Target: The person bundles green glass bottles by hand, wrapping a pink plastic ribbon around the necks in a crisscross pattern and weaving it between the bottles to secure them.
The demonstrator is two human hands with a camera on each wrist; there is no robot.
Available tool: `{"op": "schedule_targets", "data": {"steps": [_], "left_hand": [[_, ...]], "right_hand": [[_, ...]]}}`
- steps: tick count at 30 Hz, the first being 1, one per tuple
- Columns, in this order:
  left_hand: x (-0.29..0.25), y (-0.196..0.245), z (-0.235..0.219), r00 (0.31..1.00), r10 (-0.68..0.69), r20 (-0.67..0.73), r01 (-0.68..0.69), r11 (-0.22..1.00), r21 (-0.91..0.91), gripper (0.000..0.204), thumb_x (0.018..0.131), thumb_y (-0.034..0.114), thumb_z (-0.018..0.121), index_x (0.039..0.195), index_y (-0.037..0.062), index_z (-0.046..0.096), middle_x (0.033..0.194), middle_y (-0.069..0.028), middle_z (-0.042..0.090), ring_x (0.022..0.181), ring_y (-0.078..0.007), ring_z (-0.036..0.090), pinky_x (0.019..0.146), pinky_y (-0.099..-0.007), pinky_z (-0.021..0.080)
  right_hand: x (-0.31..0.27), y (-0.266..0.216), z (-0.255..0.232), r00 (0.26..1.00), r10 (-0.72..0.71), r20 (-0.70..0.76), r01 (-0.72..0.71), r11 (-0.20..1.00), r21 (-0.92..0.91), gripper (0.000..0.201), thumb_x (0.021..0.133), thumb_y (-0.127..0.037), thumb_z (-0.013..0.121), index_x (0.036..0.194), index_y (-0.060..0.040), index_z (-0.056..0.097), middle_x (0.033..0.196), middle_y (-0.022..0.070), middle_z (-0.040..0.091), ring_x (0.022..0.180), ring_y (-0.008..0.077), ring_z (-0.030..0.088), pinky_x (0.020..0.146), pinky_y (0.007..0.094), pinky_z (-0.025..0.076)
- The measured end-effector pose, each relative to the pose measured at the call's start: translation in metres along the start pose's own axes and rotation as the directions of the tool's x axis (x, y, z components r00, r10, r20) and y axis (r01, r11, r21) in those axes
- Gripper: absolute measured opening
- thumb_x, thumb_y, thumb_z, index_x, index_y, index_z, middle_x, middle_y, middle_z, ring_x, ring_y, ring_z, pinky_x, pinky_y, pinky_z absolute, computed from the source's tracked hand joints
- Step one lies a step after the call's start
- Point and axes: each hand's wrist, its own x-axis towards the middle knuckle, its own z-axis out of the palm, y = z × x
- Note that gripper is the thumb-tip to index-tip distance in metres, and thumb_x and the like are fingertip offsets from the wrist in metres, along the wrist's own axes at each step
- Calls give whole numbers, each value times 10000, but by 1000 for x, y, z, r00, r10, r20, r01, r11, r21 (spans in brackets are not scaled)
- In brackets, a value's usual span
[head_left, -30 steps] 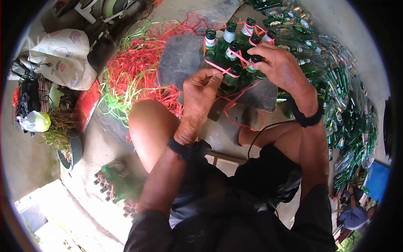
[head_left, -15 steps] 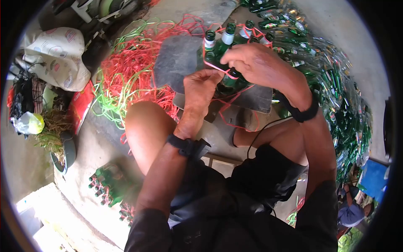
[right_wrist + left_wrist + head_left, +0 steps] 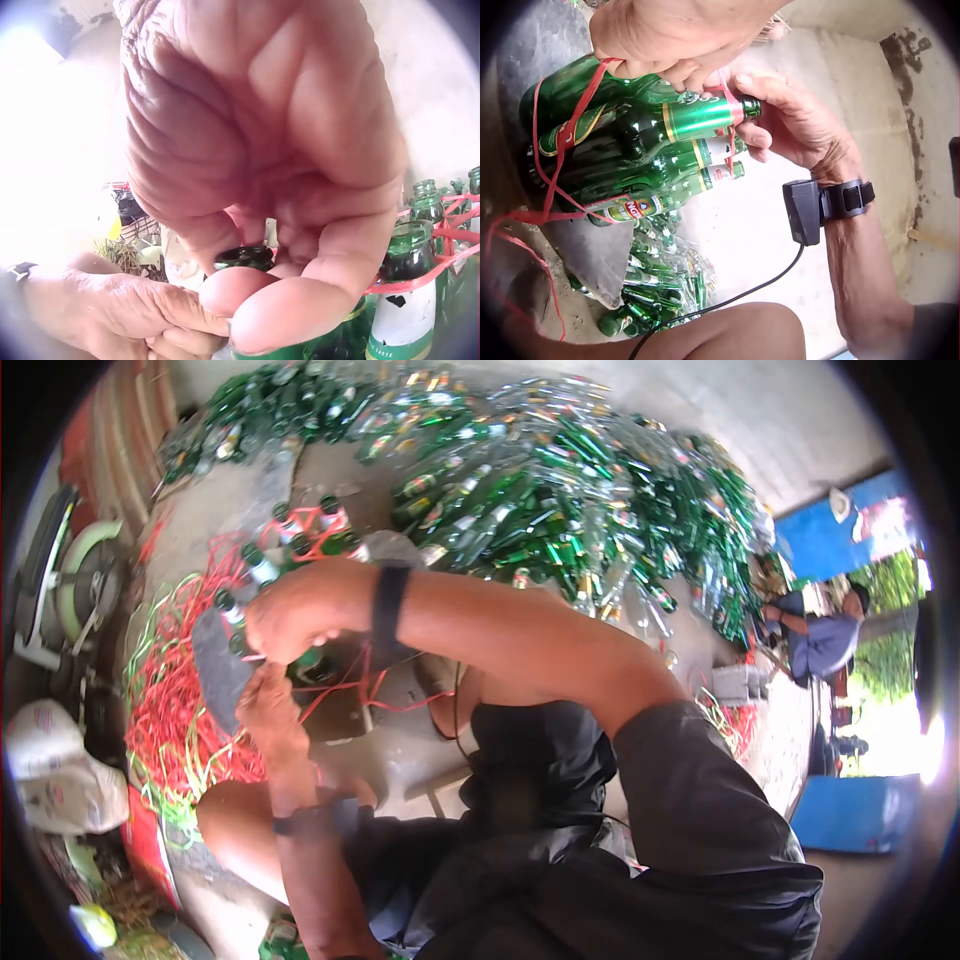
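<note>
Green glass bottles [image 3: 701,120] stand bunched together on a dark board [image 3: 215,670], with red plastic strapping [image 3: 589,94] wound round their bodies and necks. My left hand [image 3: 275,715] is low beside the nearest bottle and pinches the strap. Over the bottle tops reaches my right hand [image 3: 305,605], its fingers bent down to meet the left fingertips at the strap by a bottle's neck. In the right wrist view the right fingers [image 3: 292,311] partly cover a bottle mouth [image 3: 244,257]. Behind it, pink strapping links other labelled necks [image 3: 405,259].
A large heap of loose bottles [image 3: 560,490] spreads along the wall. Tangled red and green strapping [image 3: 180,710] lies on the left, near white sacks [image 3: 70,800]. Another person [image 3: 825,640] is at the far right, by blue panels [image 3: 850,810]. A thin cable [image 3: 735,302] hangs from the wrist camera.
The head view has swung right, so the bottles now appear further left. My right hand has moved from the far necks across to the left hand, which stays by the near bottle.
</note>
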Motion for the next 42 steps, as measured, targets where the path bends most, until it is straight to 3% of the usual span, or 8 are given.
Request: {"op": "schedule_targets", "data": {"steps": [3, 13, 15, 22, 32, 35, 37, 42], "left_hand": [[2, 0, 0, 1000, -7, -18, 8, 999, 40, 127, 955, 182, 804, 957, 81, 726, 607, 100, 425, 449, -2, 311, 389, -222, 202], [1, 10, 3, 1000, 18, -10, -17, 994, 112, 117, 992, 219, 749, 1022, 107, 731, 608, 110, 354, 477, -3, 275, 402, -213, 215], [7, 6, 2, 1000, 12, -18, -9, 993, 119, 117, 992, 224, 751, 1016, 111, 730, 608, 110, 352, 478, -4, 276, 405, -212, 214], [9, 1, -10, 996, 78, 37, -80, 995, 59, 175, 964, 268, 792, 885, 159, 680, 641, 96, 408, 492, -24, 321, 427, -226, 221], [14, -15, -21, 966, 242, 94, -251, 963, 95, 105, 935, 182, 780, 978, 111, 715, 680, 58, 513, 486, -46, 374, 418, -223, 253], [63, -28, -47, 683, -27, 730, 514, 728, -454, 149, 949, 155, 762, 1045, 55, 710, 713, 49, 571, 501, -49, 468, 410, -216, 336], [2, -17, 3, 934, 346, 87, -350, 936, 39, 83, 977, 122, 747, 985, 43, 723, 718, 50, 594, 539, -33, 489, 435, -214, 333], [-22, 11, 34, 954, 296, 48, -296, 955, -8, 147, 997, 169, 755, 920, 45, 774, 728, 119, 549, 618, 4, 402, 527, -219, 267]], "right_hand": [[62, 54, 17, 989, -150, -4, 150, 989, 1, 107, 626, -171, 737, 691, -103, 686, 621, 36, 614, 567, 196, 593, 464, 407, 402], [145, 36, 31, 973, -228, -41, 113, 622, -774, 214, 815, -268, 674, 959, -199, 816, 1024, 41, 781, 956, 238, 728, 711, 469, 582], [68, -16, 13, 879, -101, 466, 369, -475, -799, 156, 844, -244, 679, 860, -165, 813, 926, 67, 778, 938, 204, 750, 645, 409, 583], [47, -18, 15, 947, -322, -1, 142, 422, -895, 298, 855, -419, 777, 1079, -226, 814, 1050, 33, 802, 985, 266, 767, 748, 453, 630], [37, -12, 17, 805, -586, -86, 136, 324, -936, 105, 702, -243, 732, 740, -160, 783, 713, 77, 753, 744, 251, 772, 622, 416, 604], [13, -11, 2, 658, -743, -124, 287, 399, -871, 129, 638, -270, 764, 690, -163, 715, 667, 79, 695, 701, 267, 740, 580, 431, 570], [0, -19, -3, 783, -614, -98, 189, 386, -903, 127, 673, -216, 777, 694, -133, 682, 691, 83, 681, 756, 283, 738, 632, 438, 568], [-1, -49, -27, 973, -194, 122, 187, 369, -910, 145, 731, -161, 797, 820, -64, 736, 785, 108, 755, 794, 265, 762, 663, 430, 593]]}}
